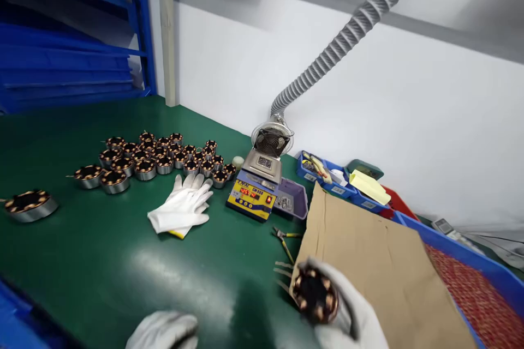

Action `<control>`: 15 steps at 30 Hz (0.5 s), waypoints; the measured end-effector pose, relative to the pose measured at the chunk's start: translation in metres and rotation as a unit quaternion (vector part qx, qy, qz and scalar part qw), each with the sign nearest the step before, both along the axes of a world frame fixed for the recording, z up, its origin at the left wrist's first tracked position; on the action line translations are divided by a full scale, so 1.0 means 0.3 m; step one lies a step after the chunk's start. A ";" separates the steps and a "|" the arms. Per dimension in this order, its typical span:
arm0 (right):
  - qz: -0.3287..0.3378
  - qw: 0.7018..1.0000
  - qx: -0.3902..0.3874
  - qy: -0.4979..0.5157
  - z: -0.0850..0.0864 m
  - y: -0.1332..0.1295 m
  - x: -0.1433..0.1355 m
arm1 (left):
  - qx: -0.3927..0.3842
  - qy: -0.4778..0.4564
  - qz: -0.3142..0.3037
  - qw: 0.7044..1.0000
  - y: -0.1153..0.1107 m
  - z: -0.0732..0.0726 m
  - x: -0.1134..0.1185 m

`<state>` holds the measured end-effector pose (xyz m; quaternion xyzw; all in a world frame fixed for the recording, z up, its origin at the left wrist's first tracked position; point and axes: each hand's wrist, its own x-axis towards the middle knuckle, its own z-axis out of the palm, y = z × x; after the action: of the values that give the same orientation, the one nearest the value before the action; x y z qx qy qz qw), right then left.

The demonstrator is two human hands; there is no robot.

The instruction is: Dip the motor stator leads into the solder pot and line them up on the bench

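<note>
My right hand (360, 319), in a white glove, grips a motor stator (315, 294) with copper windings and a black centre. It is held over the near left edge of a cardboard sheet (368, 240). Pale wire leads stick out from the stator to the left; motion blurs it a little. At the bottom edge my left hand (161, 331), also white-gloved, is loosely curled above the green table (98, 267), a gap between fingers and thumb and nothing visible in it. The frame cuts off part of this hand. Yellow-handled cutters (282, 237) lie just beyond the stator.
Several stators (145, 169) stand grouped at the back left, with one stator (30, 204) apart. White gloves (182, 204) lie mid-table. Behind are a solder pot (254, 191), an extraction hose (339, 43) and a purple tray (301, 202). Blue bins (335, 182) line the right wall.
</note>
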<state>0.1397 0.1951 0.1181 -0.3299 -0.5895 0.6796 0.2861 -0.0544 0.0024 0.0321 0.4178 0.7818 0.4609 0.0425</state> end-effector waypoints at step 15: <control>-0.007 0.912 0.363 -0.193 0.156 0.619 -0.683 | -0.112 0.246 -0.083 0.959 0.331 -0.073 -0.501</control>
<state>-0.0653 0.3809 0.1648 -0.3322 -0.8370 0.3398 0.2714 -0.2047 0.1018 0.0101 0.5746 0.7769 0.2484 -0.0670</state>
